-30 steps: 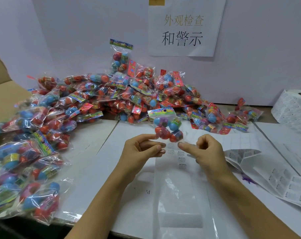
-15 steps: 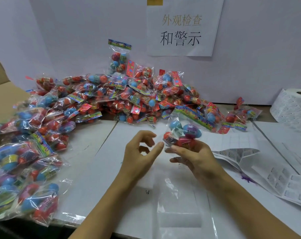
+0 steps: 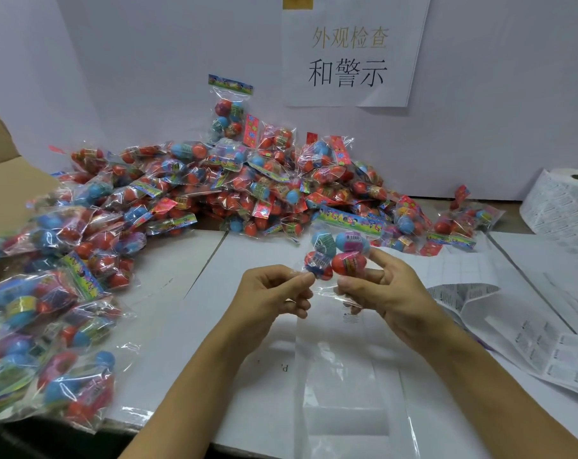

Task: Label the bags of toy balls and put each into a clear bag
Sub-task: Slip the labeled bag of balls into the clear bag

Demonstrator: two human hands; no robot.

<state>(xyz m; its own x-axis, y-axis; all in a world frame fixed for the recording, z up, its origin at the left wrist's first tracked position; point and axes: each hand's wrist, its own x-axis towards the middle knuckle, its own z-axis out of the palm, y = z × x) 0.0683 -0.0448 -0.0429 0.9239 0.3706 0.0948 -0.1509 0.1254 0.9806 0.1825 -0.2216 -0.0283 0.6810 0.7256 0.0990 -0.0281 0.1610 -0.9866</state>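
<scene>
Left hand [image 3: 274, 293] has closed since 0.5 s ago, now pinching clear bag [image 3: 344, 376] mouth w/ right hand [image 3: 387, 293] gripping ball bag [image 3: 339, 250].

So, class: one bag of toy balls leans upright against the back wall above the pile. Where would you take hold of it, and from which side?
Pinch the bag of toy balls by its flat printed header card, coming from above. The card stands free at the top, while the bulging lower part is slippery film, hemmed in by the pile.

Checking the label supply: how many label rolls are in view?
1: the label roll stands at the far right by the wall; loose label sheets lie nearer. Others may be out of frame.
</scene>
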